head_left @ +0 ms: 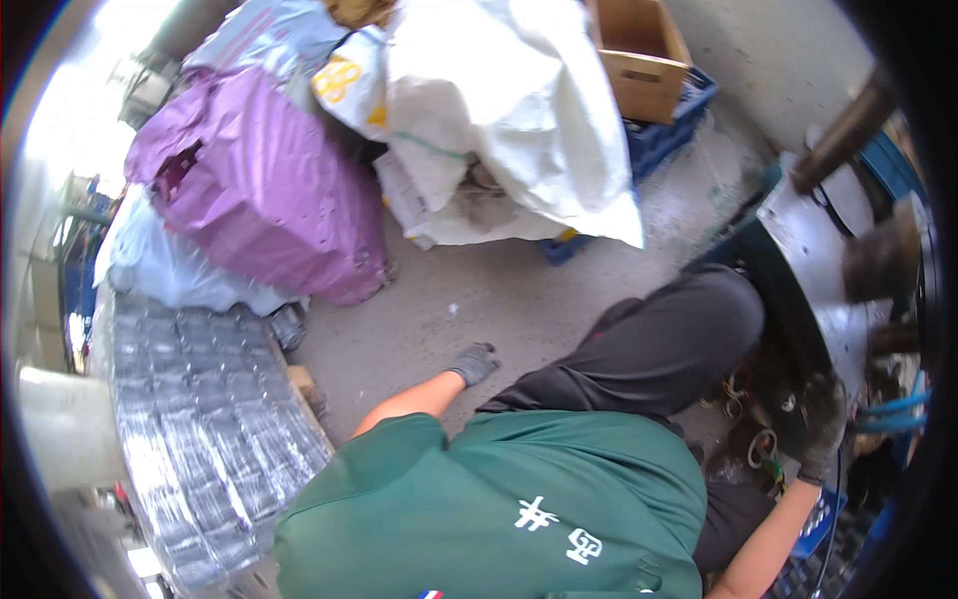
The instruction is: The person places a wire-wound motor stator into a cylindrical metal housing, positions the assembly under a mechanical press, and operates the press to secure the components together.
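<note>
While the gloved left hand (473, 363) rests loosely on the concrete floor (479, 299), the gloved right hand (824, 419) grasps dark machine parts (788, 329); the grip looks clenched.

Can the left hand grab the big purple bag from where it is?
Probably not without leaning. The gloved left hand hangs over bare concrete floor, and the purple bag lies well beyond it. Nothing blocks the way; it just looks too far.
</note>
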`<state>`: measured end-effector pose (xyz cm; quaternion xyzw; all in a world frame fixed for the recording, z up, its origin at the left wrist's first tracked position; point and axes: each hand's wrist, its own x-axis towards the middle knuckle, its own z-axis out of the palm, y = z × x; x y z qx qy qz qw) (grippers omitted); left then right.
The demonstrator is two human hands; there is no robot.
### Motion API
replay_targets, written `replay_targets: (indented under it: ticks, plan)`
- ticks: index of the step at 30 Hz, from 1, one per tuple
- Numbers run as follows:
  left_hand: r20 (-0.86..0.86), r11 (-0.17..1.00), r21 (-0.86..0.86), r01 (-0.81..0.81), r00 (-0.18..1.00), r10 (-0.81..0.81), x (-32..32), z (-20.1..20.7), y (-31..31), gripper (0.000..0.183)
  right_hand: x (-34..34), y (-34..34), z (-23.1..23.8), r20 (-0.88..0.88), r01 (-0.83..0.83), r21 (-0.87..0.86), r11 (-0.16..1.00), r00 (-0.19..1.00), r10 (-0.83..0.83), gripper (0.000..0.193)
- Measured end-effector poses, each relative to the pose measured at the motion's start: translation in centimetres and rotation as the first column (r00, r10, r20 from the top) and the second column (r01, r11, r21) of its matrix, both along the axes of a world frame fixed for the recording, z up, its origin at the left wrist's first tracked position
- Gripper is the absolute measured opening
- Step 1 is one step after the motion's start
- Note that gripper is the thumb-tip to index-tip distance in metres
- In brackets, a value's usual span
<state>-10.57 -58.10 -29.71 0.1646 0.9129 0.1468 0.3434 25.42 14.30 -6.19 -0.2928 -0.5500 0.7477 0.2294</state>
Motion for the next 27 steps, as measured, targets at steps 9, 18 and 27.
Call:
replay_targets:
  ticks: [9, 18, 27]
  plan:
    - [-0.265, 0.903, 0.288, -0.319, 0.879, 0.395, -7.8, 7.7, -2.3, 0.051, -3.7, -5.6, 0.6, 0.280, -0.051, 0.193, 0.980, 0.960, -0.005, 0.050]
    - [-0.727, 0.754, 0.655, -0.042, -0.306, 0.615, -31.9, 48.5, -20.2, 0.024, -4.4, -0.5, -1.6, 0.522, 0.011, -0.058, 0.998, 0.853, 0.021, 0.064]
    - [-0.497, 0.724, -0.689, 0.038, 0.702, -0.510, -42.7, 41.7, -31.2, 0.029, -3.1, 2.2, -6.8, 0.718, -0.705, 0.557, 0.440, 0.674, 0.172, 0.050]
